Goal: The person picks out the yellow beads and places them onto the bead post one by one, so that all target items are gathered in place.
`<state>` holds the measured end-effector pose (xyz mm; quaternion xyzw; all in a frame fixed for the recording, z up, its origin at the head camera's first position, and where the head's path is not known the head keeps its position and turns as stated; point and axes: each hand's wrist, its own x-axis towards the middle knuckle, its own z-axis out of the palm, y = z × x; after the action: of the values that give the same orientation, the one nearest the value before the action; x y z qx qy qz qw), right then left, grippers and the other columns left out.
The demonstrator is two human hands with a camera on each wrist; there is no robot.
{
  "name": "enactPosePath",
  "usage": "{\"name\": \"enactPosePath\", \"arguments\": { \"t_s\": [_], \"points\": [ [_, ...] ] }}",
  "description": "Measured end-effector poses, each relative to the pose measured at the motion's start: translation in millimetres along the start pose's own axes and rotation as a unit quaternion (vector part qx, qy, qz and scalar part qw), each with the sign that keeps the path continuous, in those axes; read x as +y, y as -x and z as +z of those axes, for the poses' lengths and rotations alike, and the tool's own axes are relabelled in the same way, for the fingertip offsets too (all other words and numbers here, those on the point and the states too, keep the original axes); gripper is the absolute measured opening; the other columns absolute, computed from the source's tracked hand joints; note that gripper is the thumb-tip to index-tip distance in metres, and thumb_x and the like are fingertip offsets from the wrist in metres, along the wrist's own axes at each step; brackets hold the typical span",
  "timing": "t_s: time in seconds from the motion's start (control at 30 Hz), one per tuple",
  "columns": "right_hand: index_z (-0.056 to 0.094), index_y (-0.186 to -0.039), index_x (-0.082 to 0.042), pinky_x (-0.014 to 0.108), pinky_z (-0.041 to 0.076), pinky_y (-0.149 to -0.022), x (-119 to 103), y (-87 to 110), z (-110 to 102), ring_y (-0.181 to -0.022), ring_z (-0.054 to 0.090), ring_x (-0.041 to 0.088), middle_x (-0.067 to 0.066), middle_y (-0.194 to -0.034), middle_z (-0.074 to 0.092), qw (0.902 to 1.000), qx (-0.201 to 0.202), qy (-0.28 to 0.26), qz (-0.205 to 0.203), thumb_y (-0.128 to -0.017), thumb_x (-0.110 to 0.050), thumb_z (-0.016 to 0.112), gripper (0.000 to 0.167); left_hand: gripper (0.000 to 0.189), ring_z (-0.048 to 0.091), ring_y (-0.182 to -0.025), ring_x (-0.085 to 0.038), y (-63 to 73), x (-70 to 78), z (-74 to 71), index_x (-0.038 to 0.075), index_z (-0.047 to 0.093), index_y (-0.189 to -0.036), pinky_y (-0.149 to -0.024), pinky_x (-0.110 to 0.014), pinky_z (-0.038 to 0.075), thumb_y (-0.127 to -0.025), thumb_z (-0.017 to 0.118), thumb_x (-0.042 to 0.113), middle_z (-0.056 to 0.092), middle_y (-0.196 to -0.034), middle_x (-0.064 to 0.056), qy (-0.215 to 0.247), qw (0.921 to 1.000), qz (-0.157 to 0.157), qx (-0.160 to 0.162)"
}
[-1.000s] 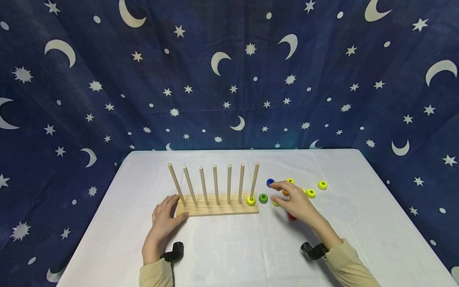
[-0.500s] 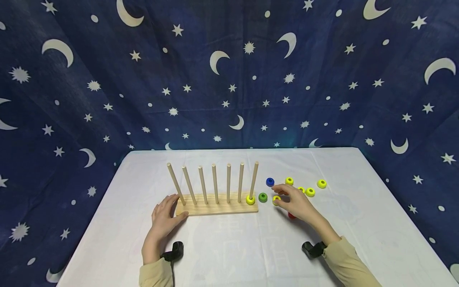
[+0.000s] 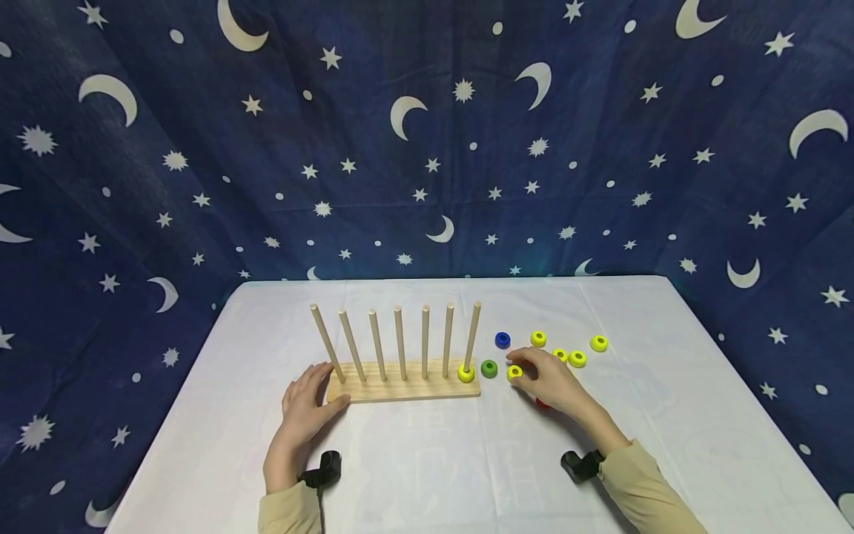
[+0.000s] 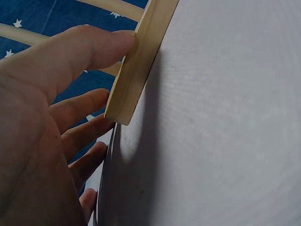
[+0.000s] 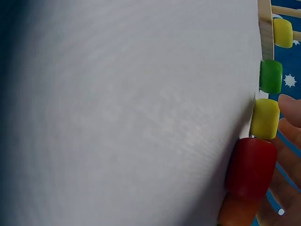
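Note:
A wooden peg rack [image 3: 403, 386] with a row of upright pegs stands on the table, a yellow ring [image 3: 465, 374] around the base of its rightmost peg. My left hand [image 3: 307, 408] grips the rack's left end; the left wrist view shows the thumb on its front edge and fingertips behind. My right hand [image 3: 550, 380] hovers over the loose rings, thumb and fingers parted around a yellow ring [image 3: 514, 373]. In the right wrist view the thumb [image 5: 290, 110] lies close behind that ring; contact is unclear. A red ring [image 5: 251, 168] and an orange ring [image 5: 239, 210] sit near the palm.
A green ring [image 3: 489, 368] lies just right of the rack, with a blue ring [image 3: 502, 340] behind it. Several more yellow rings, one at the far right [image 3: 599, 343], lie beyond my right hand. A star-and-moon cloth [image 3: 427, 148] hangs behind the white table [image 3: 414, 467].
My right hand has drawn back from beside the blue ring to around the near yellow ring, covering the orange ring in the head view. The left hand and rack keep their places.

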<state>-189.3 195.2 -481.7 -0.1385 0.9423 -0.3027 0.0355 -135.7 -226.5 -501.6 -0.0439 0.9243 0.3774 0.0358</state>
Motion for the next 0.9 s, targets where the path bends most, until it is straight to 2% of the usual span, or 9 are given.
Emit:
{"name": "enactPosePath", "arguments": {
  "t_s": [0.9],
  "points": [
    [0.067, -0.112, -0.011, 0.051, 0.047, -0.1, -2.8, -0.6, 0.8, -0.113, 0.06, 0.028, 0.006, -0.114, 0.068, 0.9997, 0.001, 0.024, 0.006, -0.083, -0.011, 0.072, 0.03, 0.076, 0.013, -0.147, -0.039, 0.6, 0.2, -0.8, 0.007, 0.035, -0.147, -0.118, -0.059, -0.005, -0.085, 0.068, 0.034, 0.026, -0.157, -0.019, 0.002, 1.0, -0.003, -0.002]
  ]
}}
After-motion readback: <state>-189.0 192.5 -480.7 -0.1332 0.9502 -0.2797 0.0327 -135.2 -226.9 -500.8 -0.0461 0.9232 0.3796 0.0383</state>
